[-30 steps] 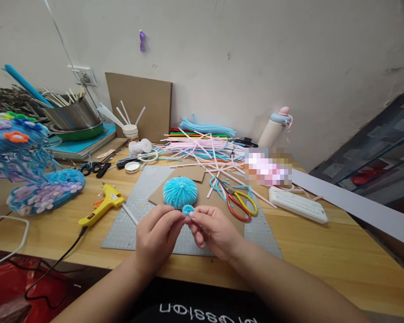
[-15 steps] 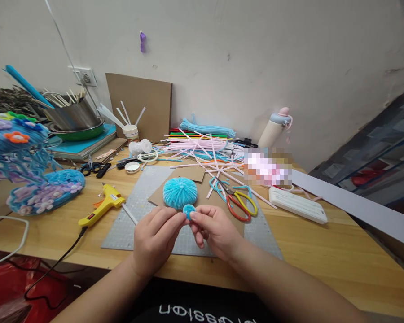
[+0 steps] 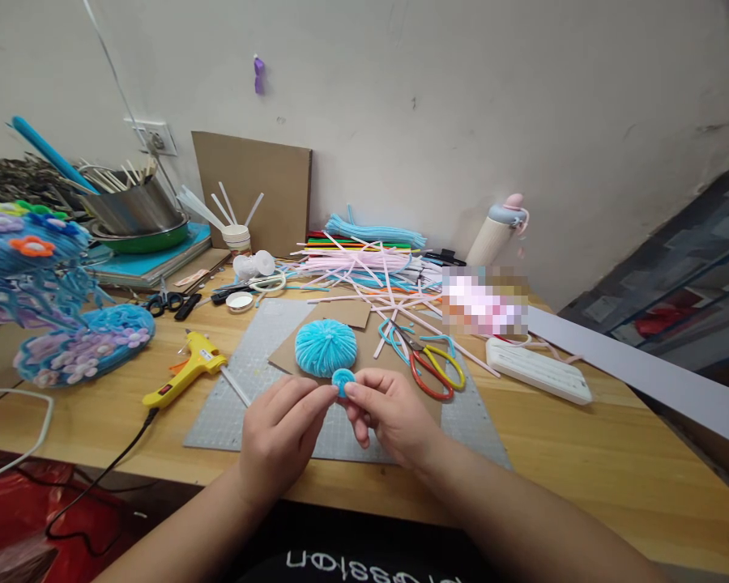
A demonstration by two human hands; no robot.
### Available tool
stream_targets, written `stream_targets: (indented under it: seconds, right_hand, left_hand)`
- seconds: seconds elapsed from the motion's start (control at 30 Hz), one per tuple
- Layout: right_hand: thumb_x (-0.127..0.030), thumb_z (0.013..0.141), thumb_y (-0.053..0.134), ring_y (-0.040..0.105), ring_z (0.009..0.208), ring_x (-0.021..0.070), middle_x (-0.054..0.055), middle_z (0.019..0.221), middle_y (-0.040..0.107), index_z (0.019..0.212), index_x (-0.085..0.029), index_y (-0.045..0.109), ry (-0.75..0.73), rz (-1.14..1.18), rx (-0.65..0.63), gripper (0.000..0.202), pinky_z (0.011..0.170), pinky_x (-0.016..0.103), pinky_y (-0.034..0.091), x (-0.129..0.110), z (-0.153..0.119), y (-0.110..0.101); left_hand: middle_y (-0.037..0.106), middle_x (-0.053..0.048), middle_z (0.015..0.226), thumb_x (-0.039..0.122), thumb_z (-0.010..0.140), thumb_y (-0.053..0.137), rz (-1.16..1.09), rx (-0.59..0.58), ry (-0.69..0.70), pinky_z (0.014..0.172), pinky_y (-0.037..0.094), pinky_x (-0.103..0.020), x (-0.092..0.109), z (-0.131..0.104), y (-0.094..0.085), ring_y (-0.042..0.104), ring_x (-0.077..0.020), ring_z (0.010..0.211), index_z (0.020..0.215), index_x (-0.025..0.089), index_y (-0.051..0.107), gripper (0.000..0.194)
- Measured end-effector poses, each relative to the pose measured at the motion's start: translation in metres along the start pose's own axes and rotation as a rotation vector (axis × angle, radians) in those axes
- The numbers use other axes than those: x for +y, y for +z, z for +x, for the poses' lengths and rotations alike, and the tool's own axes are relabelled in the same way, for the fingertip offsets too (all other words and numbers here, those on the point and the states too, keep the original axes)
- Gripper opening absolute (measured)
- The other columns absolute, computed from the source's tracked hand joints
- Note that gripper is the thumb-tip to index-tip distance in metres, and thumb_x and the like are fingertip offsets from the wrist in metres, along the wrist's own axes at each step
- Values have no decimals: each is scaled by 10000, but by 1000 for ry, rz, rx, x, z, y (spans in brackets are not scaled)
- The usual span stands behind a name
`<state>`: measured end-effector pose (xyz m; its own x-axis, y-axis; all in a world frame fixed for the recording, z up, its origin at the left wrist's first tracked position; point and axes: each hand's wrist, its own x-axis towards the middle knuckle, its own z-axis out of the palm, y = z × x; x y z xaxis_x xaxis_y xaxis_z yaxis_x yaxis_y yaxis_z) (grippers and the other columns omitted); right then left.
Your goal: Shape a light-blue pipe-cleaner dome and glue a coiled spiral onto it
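Between the fingertips of both hands is a small round coil of blue pipe cleaner (image 3: 343, 380), held just above the cutting mat (image 3: 219, 421). My left hand (image 3: 288, 425) pinches its left edge, fingers closed. On the other edge, the thumb and fingers of my right hand (image 3: 389, 409) are pressed together. A larger blue fuzzy dome (image 3: 326, 348), ribbed from its centre outward, sits right behind the coil on a piece of brown cardboard (image 3: 394, 380). Red-and-yellow-handled scissors (image 3: 438, 371) lie to the right, with short blue pipe cleaner pieces near the blades.
A yellow glue gun (image 3: 185, 372) lies left of the mat. Pink and white pipe cleaners (image 3: 358, 263) are heaped at the back. A white power strip (image 3: 538, 371) and a bottle (image 3: 492, 235) stand right. Blue flowered craft pieces (image 3: 85, 344) occupy the left side.
The small blue coil is still pinched by both hands and has turned or shifted only very slightly. Everything else stays in place.
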<state>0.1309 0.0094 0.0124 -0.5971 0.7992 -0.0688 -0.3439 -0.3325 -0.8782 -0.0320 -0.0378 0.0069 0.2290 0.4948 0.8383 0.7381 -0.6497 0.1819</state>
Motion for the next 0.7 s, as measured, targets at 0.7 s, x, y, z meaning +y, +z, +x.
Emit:
stream_targets:
  seconds: [0.7]
  right_hand:
    - [-375, 806, 684, 510, 376, 49, -43, 546, 571, 666, -145, 593, -98, -121, -28, 285, 383, 170, 412, 5, 0, -5]
  left_hand:
    - [638, -54, 818, -1, 810, 617, -13, -15, -39, 649, 473, -282, 1, 2, -1, 567, -149, 747, 1002, 152, 642, 247]
